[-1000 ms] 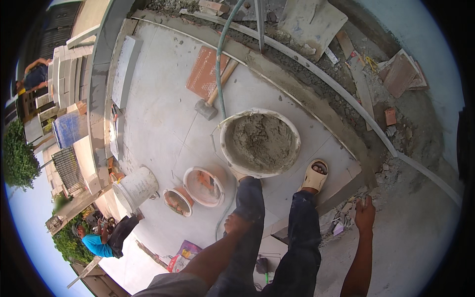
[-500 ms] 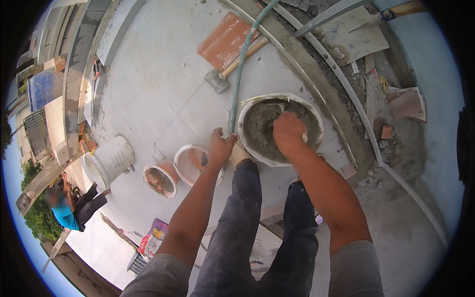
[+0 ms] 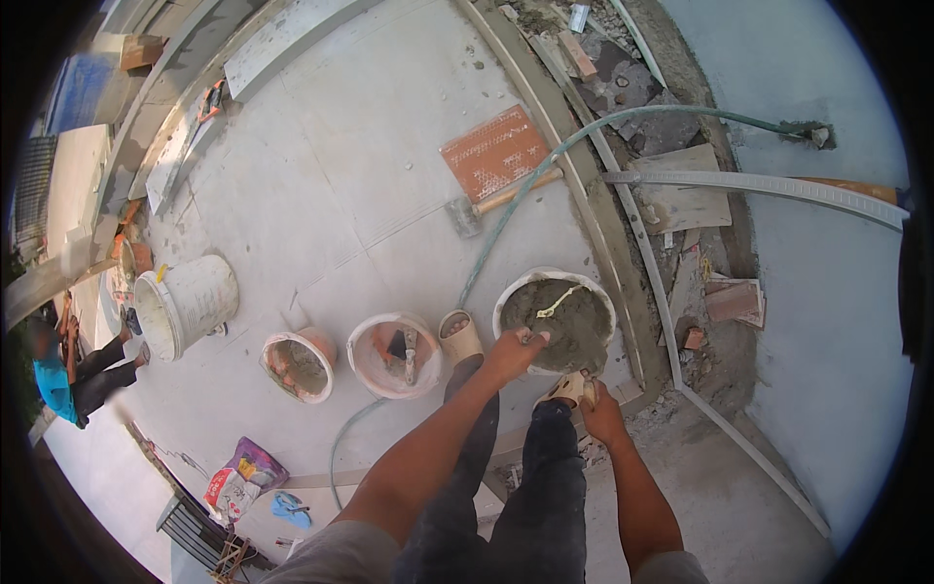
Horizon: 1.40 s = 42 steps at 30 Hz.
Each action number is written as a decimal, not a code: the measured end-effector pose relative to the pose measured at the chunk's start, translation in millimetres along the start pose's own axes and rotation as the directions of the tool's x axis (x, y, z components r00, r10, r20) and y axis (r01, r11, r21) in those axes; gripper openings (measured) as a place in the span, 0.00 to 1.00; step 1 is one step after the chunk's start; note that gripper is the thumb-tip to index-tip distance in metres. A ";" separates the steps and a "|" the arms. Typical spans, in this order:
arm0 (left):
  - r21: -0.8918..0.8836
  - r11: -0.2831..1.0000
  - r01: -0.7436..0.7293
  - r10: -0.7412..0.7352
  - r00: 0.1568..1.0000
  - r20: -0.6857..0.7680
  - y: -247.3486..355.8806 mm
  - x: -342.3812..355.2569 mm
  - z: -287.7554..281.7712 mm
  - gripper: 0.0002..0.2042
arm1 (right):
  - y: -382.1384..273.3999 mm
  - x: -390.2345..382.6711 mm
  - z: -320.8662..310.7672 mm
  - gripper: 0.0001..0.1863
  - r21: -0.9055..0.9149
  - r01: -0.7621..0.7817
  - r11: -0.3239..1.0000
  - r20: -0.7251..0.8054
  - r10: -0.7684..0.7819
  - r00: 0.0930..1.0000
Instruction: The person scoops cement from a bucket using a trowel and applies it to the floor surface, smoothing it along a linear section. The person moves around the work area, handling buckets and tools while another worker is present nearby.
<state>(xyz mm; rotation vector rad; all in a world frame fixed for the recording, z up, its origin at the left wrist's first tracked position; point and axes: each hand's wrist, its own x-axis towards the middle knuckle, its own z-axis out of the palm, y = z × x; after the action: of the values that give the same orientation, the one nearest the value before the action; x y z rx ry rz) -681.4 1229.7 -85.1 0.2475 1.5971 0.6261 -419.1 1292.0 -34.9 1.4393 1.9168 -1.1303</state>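
A round white bucket (image 3: 499, 308) full of wet grey mortar (image 3: 574, 331) stands in front of my feet. Across the mortar lies a pale yellow-green strip (image 3: 558, 303). My left hand (image 3: 516, 356) is closed at the bucket's near-left rim, fingers curled over it. Close to the near-right rim, above my tan clog, my right hand (image 3: 600, 411) is closed with its fingertips bent in; what they hold is too small to make out. Left of my other clog (image 3: 460, 336) sits a pinkish bucket (image 3: 368, 380) with a tool (image 3: 410, 355) inside.
A smaller bucket (image 3: 300, 391) and a tipped white pail (image 3: 195, 304) stand to the left. Beyond the mortar lie a mallet (image 3: 464, 217), a reddish tile (image 3: 494, 154) and a green hose (image 3: 501, 229). A raised mortar edge (image 3: 584, 195) curves along the right. Another person (image 3: 73, 380) is at far left.
My right hand has left the mortar and come back to the near side. My left hand has moved right to the bucket rim. The whole view has shifted; the strip now lies over the mortar.
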 end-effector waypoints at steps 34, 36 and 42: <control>-0.328 0.941 -0.078 -0.091 0.878 -0.471 323.6 -13.2 -362.4 0.27 | -282.2 50.0 -194.6 0.26 0.628 -0.052 0.777 0.170 -0.072 0.983; -0.338 0.939 -0.066 -0.105 0.880 -0.464 306.2 26.7 -393.8 0.27 | -333.4 49.4 -192.1 0.27 0.654 -0.141 0.744 0.195 0.014 0.981; -0.387 0.914 -0.125 -0.045 0.914 -0.403 288.8 126.3 -459.5 0.26 | -473.2 73.7 -157.7 0.33 0.576 -0.335 0.745 0.228 0.247 0.942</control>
<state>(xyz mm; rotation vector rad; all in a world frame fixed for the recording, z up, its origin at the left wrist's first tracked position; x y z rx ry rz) -1203.0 1419.3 -35.4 -0.1745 1.8110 1.0789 -873.3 1415.0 146.3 1.8470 1.1986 -1.7284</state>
